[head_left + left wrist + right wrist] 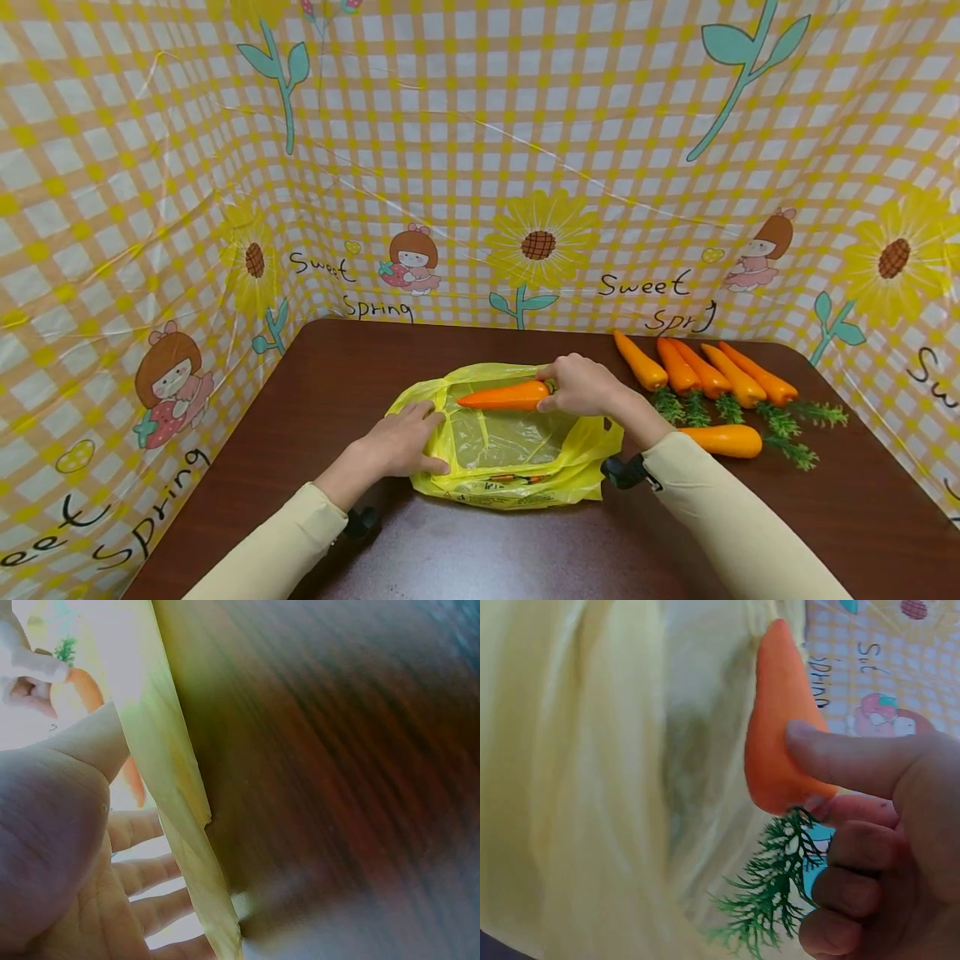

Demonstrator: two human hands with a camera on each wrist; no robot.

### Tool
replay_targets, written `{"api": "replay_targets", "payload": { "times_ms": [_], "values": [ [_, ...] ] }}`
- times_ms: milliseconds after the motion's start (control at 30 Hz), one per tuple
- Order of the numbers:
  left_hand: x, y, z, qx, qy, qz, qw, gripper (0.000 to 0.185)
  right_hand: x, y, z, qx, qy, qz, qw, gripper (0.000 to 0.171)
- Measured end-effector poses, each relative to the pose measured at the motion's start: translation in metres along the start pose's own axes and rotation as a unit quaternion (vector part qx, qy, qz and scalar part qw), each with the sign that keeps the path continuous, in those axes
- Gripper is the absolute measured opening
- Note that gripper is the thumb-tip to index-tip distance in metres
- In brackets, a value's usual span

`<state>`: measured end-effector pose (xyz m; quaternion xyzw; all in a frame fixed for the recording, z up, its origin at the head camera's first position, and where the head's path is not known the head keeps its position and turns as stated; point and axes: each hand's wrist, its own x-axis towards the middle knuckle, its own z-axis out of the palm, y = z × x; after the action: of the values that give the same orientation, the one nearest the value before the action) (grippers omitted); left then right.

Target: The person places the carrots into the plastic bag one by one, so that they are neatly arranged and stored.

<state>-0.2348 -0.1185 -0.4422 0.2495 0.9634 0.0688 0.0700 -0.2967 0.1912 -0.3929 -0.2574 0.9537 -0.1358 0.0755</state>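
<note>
Pinching an orange carrot (501, 397) by its leafy end, right hand (585, 387); flat left hand (401, 442) presses yellow bag (517, 479).

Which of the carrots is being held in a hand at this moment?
The carrot over the yellow bag, pinched at its leafy end by the right hand. The other carrots lie untouched on the table to the right.

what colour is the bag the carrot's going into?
Translucent yellow bag, with the orange carrot held over it by the right hand. Head view shows it best.
</note>
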Motion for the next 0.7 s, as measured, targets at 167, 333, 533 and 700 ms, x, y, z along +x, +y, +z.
{"api": "replay_targets", "payload": {
  "times_ms": [167, 333, 533, 700],
  "values": [
    [0.0, 0.001, 0.0, 0.004, -0.004, -0.003, 1.0, 0.077, 0.007, 0.005, 0.008, -0.003, 0.025, 0.026, 0.999, 0.057],
    [0.001, 0.0, 0.001, 0.015, -0.001, 0.002, 0.9999, 0.077, 0.017, 0.011, 0.015, -0.003, 0.05, 0.062, 0.997, 0.057],
    [0.002, 0.0, 0.002, 0.037, 0.01, 0.013, 0.9992, 0.076, 0.024, 0.016, 0.017, 0.001, 0.085, 0.079, 0.993, 0.058],
    [0.003, -0.001, 0.002, 0.063, 0.017, 0.024, 0.9976, 0.076, 0.028, 0.018, 0.016, 0.005, 0.095, 0.078, 0.992, 0.058]
  ]
}}
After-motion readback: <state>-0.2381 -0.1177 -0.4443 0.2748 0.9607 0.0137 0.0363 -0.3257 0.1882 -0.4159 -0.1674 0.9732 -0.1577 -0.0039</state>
